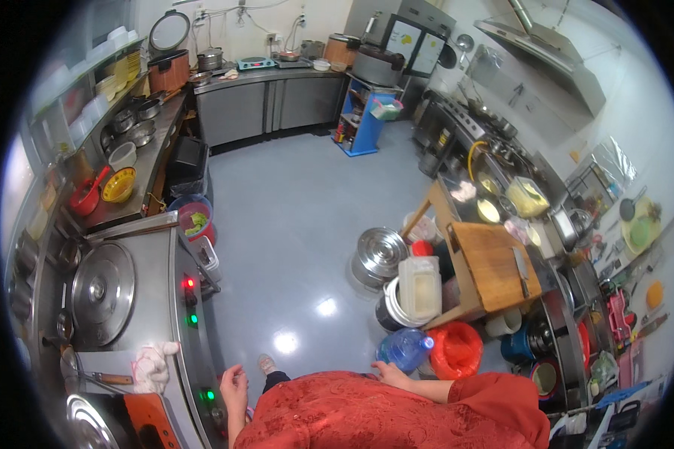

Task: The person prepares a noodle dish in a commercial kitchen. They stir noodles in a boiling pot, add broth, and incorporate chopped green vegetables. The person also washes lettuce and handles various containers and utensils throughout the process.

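Note:
My left hand hangs at the lower left of my body beside the steel cooker cabinet with lit indicator lamps. It holds nothing and its fingers are loosely parted. In front of my red patterned top, my right hand is bent inward, its fingers loosely apart with no object visible in them. Just beyond it in the picture is a large blue plastic water bottle; I cannot tell whether they touch. A bin with a red plastic liner stands right of the bottle. One shoe shows on the floor.
A wooden cutting board with a cleaver lies on the right-hand table. Below are a lidded steel stockpot and a plastic container. At left are a large round lid and a cloth. Grey floor runs between.

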Tool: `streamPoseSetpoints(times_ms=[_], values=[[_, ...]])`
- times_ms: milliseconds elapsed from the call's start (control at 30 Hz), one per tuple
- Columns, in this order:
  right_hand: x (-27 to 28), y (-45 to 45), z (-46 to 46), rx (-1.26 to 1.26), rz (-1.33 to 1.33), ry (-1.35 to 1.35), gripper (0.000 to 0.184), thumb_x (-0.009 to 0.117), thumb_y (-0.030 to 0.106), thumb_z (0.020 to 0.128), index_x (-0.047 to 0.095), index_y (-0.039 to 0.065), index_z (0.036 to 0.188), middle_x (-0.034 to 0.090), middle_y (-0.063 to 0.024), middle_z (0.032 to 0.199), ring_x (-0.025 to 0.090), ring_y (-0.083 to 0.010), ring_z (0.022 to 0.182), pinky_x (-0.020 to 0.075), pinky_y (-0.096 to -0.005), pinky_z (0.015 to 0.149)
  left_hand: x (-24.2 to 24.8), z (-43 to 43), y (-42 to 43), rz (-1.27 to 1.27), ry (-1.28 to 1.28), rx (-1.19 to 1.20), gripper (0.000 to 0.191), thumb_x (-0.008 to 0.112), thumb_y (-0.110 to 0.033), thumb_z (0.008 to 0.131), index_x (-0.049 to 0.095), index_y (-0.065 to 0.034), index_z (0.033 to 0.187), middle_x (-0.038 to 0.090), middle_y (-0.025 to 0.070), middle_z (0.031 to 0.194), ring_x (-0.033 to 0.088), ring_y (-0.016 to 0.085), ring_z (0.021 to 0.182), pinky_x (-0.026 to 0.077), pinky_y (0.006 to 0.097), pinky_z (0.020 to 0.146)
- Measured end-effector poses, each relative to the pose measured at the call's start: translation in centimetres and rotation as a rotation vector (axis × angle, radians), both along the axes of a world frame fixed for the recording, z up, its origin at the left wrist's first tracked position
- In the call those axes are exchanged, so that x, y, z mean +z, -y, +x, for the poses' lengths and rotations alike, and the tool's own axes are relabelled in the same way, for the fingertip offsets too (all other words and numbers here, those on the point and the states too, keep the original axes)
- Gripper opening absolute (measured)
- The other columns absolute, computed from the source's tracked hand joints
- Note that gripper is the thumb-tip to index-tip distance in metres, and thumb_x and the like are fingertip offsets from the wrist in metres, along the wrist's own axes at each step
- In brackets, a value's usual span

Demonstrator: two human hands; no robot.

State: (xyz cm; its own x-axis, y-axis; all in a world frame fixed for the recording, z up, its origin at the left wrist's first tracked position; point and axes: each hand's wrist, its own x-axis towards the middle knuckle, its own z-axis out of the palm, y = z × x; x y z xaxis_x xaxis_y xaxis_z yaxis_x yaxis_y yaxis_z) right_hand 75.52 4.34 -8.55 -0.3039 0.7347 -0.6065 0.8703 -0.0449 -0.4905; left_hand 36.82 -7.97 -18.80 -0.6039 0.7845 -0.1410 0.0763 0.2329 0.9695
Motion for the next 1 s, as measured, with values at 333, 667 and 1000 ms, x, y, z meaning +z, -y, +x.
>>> streamPoseSetpoints(times_ms=[333, 667, 1000], values=[[-2.5, -9.7, -9.7, -0.205, -0.145, -0.34, 0.046, 0.054, 0.027, 0.091, 0.048, 0.004, 0.13, 0.062, -0.0249, 0.113, 0.054, -0.0388, 0.113, 0.046, -0.0421, 0.092, 3.2, -11.7, -14.8, 0.003, -0.193, -0.127, 0.023, 0.061, -0.004, 0.082, 0.067, -0.0041, 0.104, 0.065, 0.0098, 0.093, 0.061, 0.018, 0.074, 0.05, 0.0283, 0.066], [-4.4, -17.9, -12.8, -0.255, -0.013, -0.075, 0.044, 0.054, 0.024, 0.09, 0.049, 0.011, 0.131, 0.062, -0.0235, 0.11, 0.059, -0.038, 0.104, 0.0459, -0.0417, 0.089, 5.1, -15.1, -33.0, 0.033, -0.136, -0.371, 0.023, 0.062, -0.009, 0.083, 0.068, -0.0088, 0.105, 0.064, 0.0072, 0.094, 0.06, 0.018, 0.073, 0.05, 0.0281, 0.068], [-13.7, -41.7, -11.0, -0.136, 0.075, -0.003, 0.053, 0.061, 0.034, 0.087, 0.049, 0.008, 0.132, 0.066, -0.0165, 0.109, 0.061, -0.0294, 0.103, 0.046, -0.0376, 0.09, 6.0, -17.5, -58.4, 0.104, -0.237, -0.456, 0.026, 0.062, -0.012, 0.083, 0.067, -0.0094, 0.108, 0.064, 0.0065, 0.096, 0.06, 0.018, 0.074, 0.051, 0.0307, 0.07]])
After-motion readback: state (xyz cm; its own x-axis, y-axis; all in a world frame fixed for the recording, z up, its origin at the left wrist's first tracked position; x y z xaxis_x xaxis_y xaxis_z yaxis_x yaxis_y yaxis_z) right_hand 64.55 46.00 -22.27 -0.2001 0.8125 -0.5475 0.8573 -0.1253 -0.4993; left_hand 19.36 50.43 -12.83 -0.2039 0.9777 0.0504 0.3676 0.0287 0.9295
